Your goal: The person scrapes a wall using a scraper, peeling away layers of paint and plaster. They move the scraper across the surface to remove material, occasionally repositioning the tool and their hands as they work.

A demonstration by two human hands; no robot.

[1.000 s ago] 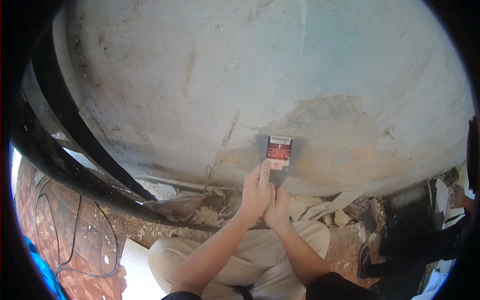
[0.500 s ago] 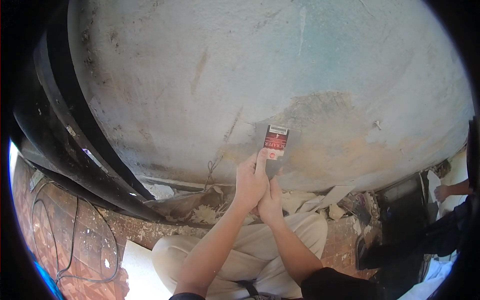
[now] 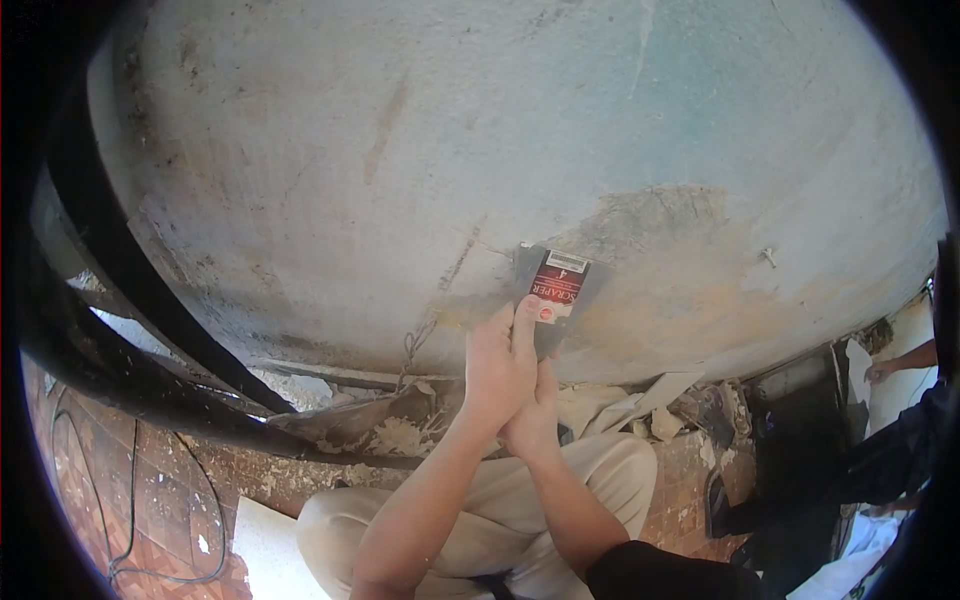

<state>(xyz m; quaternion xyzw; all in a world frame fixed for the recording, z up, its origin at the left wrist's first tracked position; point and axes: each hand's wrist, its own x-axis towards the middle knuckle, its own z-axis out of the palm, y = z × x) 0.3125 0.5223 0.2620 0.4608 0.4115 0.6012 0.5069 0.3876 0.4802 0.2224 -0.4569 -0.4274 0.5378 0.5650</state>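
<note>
A wide metal scraper with a red and white label on its blade meets the wall in front of me, at the lower edge of a bare, rough patch. My left hand is closed around the scraper, its thumb stretched up along the blade near the label. Just below and to the right, my right hand is closed at the handle end, pressed against the left. The handle itself is hidden by my fingers. Both forearms reach up over my bent knees.
Stained, peeling wall fills the upper view. Dark pipes curve along the left, above a cable on the tiled floor. Broken plaster pieces lie along the wall's foot. At the right edge is another person's hand.
The view has shifted slightly, moving the pipes leftward in the frame. The scraper blade has tilted a little, while both hands keep their hold.
</note>
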